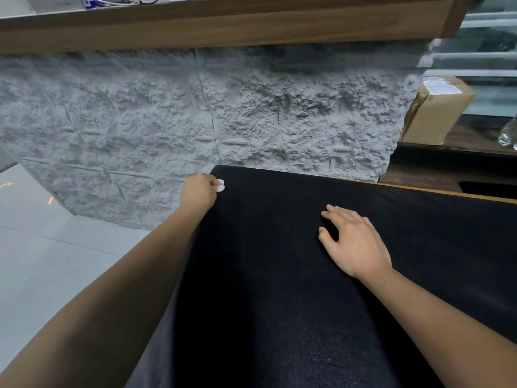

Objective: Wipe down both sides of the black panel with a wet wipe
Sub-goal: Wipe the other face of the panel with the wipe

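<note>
Our left hand point(199, 191) pinches the wet wipe point(221, 185) at the black panel point(279, 275)'s far left corner (barely any showing); our right hand point(353, 242) lies flat, steadying. The wipe may slip off the edge.

Panel point(279, 275) before wall point(195, 121), box point(436, 113) right

One black panel point(279, 275): large, matte, fuzzy-textured, orange trim along its far edge. One wet wipe point(221, 185): small white wad, apparently touching the panel's far-left corner.
</note>
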The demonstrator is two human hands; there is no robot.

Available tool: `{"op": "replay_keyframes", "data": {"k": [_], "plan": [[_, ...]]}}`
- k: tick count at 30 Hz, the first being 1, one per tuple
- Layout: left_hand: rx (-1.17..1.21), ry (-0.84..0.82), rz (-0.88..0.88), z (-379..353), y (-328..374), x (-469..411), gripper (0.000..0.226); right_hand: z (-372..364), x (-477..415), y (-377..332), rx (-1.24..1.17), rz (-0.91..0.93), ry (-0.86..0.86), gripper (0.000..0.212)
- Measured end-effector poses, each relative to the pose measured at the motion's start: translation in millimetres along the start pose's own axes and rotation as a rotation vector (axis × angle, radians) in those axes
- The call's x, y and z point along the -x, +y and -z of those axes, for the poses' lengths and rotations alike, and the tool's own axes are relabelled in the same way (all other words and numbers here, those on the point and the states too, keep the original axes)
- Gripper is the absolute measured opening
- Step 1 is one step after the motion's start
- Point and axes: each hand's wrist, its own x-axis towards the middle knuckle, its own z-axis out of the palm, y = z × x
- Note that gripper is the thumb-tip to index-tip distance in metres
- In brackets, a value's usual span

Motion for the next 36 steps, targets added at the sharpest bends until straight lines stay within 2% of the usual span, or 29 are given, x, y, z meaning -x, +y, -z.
{"op": "replay_keyframes", "data": {"k": [7, 15, 21, 28, 36], "plan": [[0.157, -0.006, 0.102, 15.6, -22.9, 3.7, 0.008, -1.6, -0.1, 0.1, -0.002, 0.002, 0.01, 0.051], [0.121, 0.062, 0.17, 16.9, -32.5, 15.5, 0.012, -2.0, -0.2, 0.4, 0.007, 0.006, 0.015, 0.052], [0.117, 0.083, 0.14, 1.3, -12.3, 33.6, 0.017, -2.8, -0.4, 1.1, 0.008, 0.005, 0.023, 0.051], [0.047, 0.04, -0.032, -14.7, 34.4, 56.1, 0.033, -1.7, -0.3, 0.0, 0.001, 0.002, 0.014, 0.051], [0.073, -0.038, -0.225, -57.3, 103.5, 90.6, 0.026, 0.2, 0.0, -1.6, 0.001, 0.004, 0.012, 0.051]]}}
